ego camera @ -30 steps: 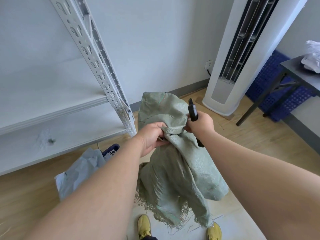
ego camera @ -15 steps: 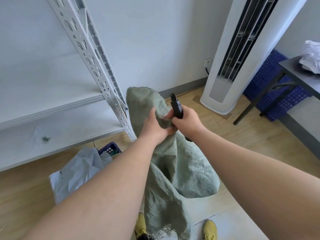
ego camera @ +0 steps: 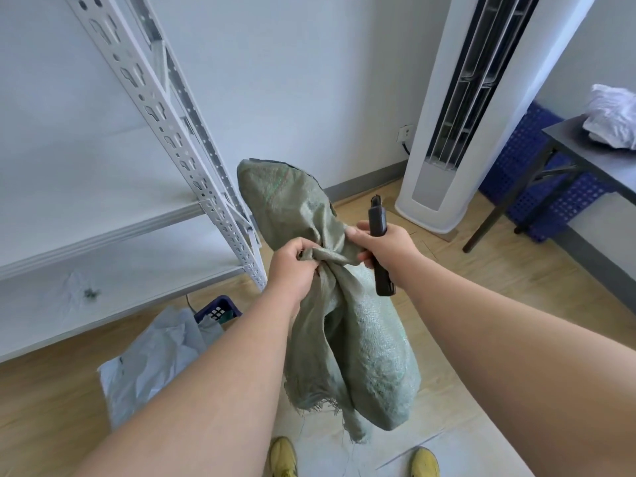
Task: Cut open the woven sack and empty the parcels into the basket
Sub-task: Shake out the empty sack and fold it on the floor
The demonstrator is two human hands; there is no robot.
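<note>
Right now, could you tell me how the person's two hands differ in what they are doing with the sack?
The left hand grips only the sack, bunching the cloth in its fist; the right hand also holds a black knife and pinches the sack with its fingertips. The left hand sits lower, at the gathered knot; the right sits slightly higher, on the far side of it. Both hold the sack off the floor.

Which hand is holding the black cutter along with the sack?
The right hand: it grips the black cutter upright and pinches the green sack. The left hand grips only bunched sack fabric.
</note>
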